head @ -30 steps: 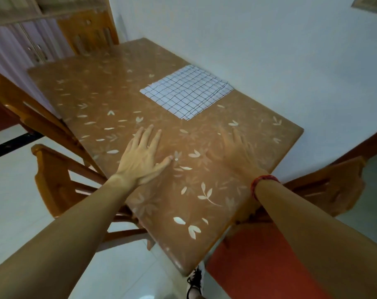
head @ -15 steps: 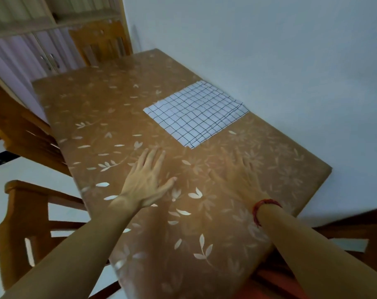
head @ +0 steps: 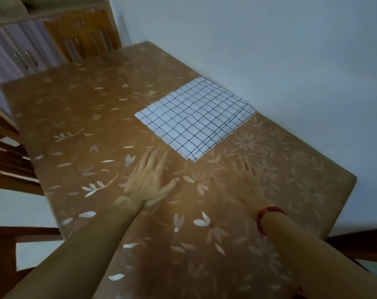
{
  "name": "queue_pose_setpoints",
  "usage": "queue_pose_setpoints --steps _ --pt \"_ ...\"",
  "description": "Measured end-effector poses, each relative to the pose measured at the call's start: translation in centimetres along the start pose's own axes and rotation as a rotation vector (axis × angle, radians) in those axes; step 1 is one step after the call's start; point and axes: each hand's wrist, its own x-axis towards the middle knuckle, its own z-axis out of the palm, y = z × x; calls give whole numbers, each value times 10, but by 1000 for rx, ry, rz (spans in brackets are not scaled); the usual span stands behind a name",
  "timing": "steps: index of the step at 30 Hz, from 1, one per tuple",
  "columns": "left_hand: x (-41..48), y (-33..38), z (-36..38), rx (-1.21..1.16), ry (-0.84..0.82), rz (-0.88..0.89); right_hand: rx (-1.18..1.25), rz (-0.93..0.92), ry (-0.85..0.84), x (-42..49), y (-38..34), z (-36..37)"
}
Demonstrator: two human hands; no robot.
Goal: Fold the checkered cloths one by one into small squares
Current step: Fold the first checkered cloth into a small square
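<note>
1 view covers the scene: the head camera, wide-angle. It is positioned above the near end of the worktop (head: 92, 130) and faces forward and down along its length. The frame is rolled, so the worktop runs diagonally toward the upper left. Both forearms enter from the bottom edge, close to the lens. The left hand (head: 149, 182) and right hand (head: 246, 180) occupy the lower middle. The checkered cloths (head: 194, 119) lie beyond them, near centre. The wall (head: 291, 50) fills the upper right. A chair (head: 84, 39) and cupboard doors (head: 17, 55) mark the far upper left.
</note>
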Motion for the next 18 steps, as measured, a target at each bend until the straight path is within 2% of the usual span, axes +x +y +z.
queue_pose_setpoints --steps 6,11,18 --pt "63 -23 52 -35 -60 -26 -97 15 33 60 6 42" --pt "110 -38 95 -69 -27 -36 -83 -10 71 110 9 81" --pt "152 -49 128 -87 29 -44 -4 -75 34 156 -7 115"
